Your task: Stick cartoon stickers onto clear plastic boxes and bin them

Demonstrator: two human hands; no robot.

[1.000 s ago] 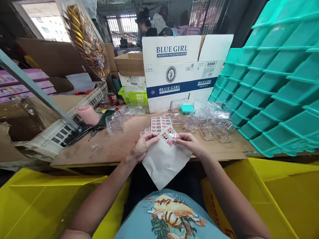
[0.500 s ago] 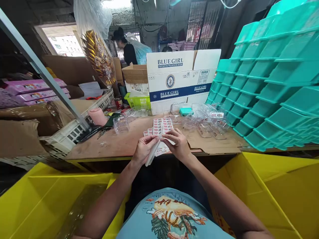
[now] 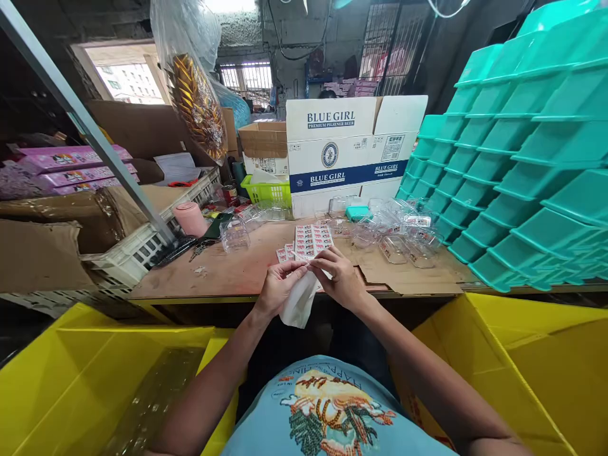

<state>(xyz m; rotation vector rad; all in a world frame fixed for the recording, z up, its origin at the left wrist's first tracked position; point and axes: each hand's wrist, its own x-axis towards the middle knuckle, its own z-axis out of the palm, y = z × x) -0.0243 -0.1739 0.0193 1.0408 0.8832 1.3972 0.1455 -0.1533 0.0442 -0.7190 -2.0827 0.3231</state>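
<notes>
Fingertips of my left hand (image 3: 280, 288) pinch the upper edge of a whitish sheet (image 3: 299, 303), which hangs below the hands over the table edge. My right hand (image 3: 341, 278) meets it at the same edge, thumb and forefinger pressed together; the small spot between the fingertips is too tiny to make out. Just beyond the hands, sheets of red and white printed stickers (image 3: 313, 238) lie on the brown table (image 3: 247, 269), partly hidden by the fingers.
Clear plastic cases (image 3: 394, 249) lie at the table's right, before a white carton (image 3: 351, 152). Turquoise trays (image 3: 517, 183) are stacked at right. A pink roll (image 3: 190, 220) stands at left. Yellow bins (image 3: 104, 380) flank my body.
The whitish sheet has turned from nearly edge-on to show its broad face. The view has shifted slightly, and the person in the background is no longer visible.
</notes>
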